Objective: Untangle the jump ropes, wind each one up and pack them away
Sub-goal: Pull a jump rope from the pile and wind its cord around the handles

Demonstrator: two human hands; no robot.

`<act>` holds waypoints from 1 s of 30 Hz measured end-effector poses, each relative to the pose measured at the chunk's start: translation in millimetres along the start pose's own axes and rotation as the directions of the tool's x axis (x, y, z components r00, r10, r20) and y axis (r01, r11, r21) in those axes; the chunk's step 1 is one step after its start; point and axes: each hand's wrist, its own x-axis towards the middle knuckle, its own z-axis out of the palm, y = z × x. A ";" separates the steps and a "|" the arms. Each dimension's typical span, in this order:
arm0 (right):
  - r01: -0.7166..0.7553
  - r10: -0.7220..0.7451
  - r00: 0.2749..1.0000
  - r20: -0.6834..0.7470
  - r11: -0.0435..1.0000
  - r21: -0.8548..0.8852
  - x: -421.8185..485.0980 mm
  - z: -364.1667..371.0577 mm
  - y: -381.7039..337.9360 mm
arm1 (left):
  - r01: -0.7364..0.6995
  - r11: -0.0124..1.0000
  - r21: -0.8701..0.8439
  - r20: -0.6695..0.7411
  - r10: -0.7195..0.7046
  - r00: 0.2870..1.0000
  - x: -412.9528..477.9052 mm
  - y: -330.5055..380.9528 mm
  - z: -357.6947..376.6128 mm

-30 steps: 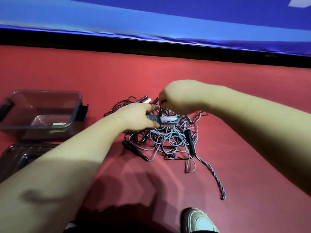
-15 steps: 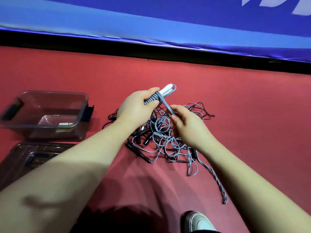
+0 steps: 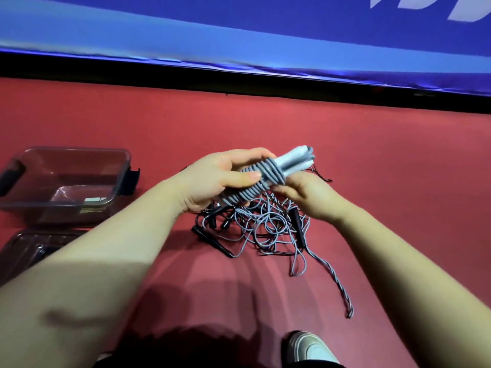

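Grey cord is coiled tightly round a pair of pale handles, and this wound rope (image 3: 255,185) is held in the air, tilted with its pale ends pointing up and away from the person. The left grip (image 3: 212,179) is clenched around its lower half, thumb lying across the coils. The right grip (image 3: 305,197) meets the bundle from the other side, its fingers (image 3: 285,185) curled against the topmost wraps and pinching the cord there, though the exact hold is hidden behind the knuckles. Directly beneath both grips the tangle of ropes (image 3: 265,229) lies on the red floor (image 3: 372,181), thin grey loops mixed with black handles (image 3: 212,239). A twisted strand (image 3: 337,285) trails from it toward the person, below the right grip. Left of the left grip, well apart, stands a clear plastic box (image 3: 121,179), uncovered, with its lid (image 3: 24,248) lying flat just nearer the person. A shoe (image 3: 308,349) shows at the bottom edge.
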 end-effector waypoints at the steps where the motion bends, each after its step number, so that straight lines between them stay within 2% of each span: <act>1: 0.065 -0.062 0.998 0.023 0.989 -0.133 4.2 -5.6 4.5 | 0.018 0.998 0.055 0.028 -0.020 0.999 -0.7 0.2 -0.7; 2: 0.109 -0.093 0.993 0.075 0.966 -0.236 8.5 -12.7 6.9 | 0.036 0.993 0.110 0.038 -0.041 0.998 -0.8 -0.3 -2.3; 4: 0.105 -0.007 0.970 0.242 0.912 -0.397 16.1 -28.7 5.3 | 0.071 0.964 0.255 0.026 -0.080 0.996 -0.3 -2.0 -4.1; 6: 0.158 0.099 0.920 0.379 0.792 -0.590 24.3 -42.2 2.2 | 0.085 0.854 0.513 0.011 -0.106 0.994 1.4 -3.0 -3.5; 8: 0.197 0.168 0.876 0.451 0.730 -0.654 30.2 -49.2 -10.3 | 0.092 0.719 0.689 -0.004 -0.123 0.992 3.7 -3.4 2.5; 10: 0.239 0.155 0.867 0.473 0.704 -0.669 34.2 -46.8 -20.0 | 0.087 0.654 0.751 -0.018 -0.112 0.994 6.0 -3.7 10.2; 12: 0.273 0.131 0.870 0.475 0.675 -0.685 40.0 -38.8 -25.6 | 0.112 0.636 0.764 -0.034 -0.133 0.991 7.8 -6.2 15.1; 14: 0.240 0.153 0.878 0.454 0.680 -0.693 46.3 -31.6 -30.2 | 0.163 0.619 0.768 -0.083 -0.156 0.984 8.9 -9.2 16.6; 16: 0.171 0.213 0.874 0.438 0.708 -0.685 51.4 -27.1 -33.8 | 0.239 0.600 0.764 -0.174 -0.166 0.971 10.0 -12.6 15.9; 20: 0.043 0.265 0.894 0.360 0.751 -0.659 52.5 -18.8 -41.0 | 0.393 0.631 0.669 -0.343 -0.207 0.916 13.3 -21.9 12.5; 24: -0.077 0.271 0.939 0.210 0.763 -0.642 44.7 -17.5 -50.2 | 0.422 0.569 0.706 -0.382 -0.196 0.903 17.0 -23.6 11.2; 28: -0.172 0.261 0.947 0.189 0.905 -0.390 29.9 -16.0 -50.6 | 0.416 0.530 0.739 -0.446 -0.077 0.892 16.7 -22.9 7.8; 30: -0.298 0.323 0.919 0.227 0.944 -0.139 19.8 -14.3 -47.0 | 0.406 0.460 0.790 -0.448 -0.018 0.894 18.2 -24.8 10.8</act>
